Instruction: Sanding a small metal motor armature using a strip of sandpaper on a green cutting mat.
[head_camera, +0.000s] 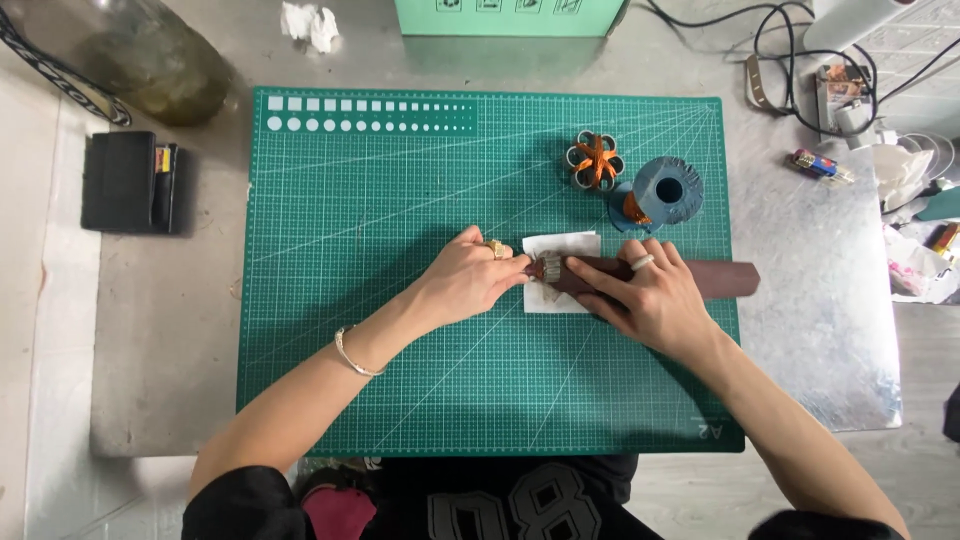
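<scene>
A long dark brown strip (725, 279) lies across the right part of the green cutting mat (400, 380), over a small white paper square (560, 245). My right hand (650, 300) lies flat on the strip and presses it down. My left hand (470, 275) pinches a small rolled, fringed piece (551, 267) at the strip's left end. Both hands wear rings; the left wrist has a bracelet.
Behind the hands stand an orange-and-grey flower-shaped piece (596, 160) and a blue spool (662, 192). A black wallet (132, 182) and a glass jar (150, 55) sit left of the mat. Cables (800, 60) and small clutter crowd the table's right side.
</scene>
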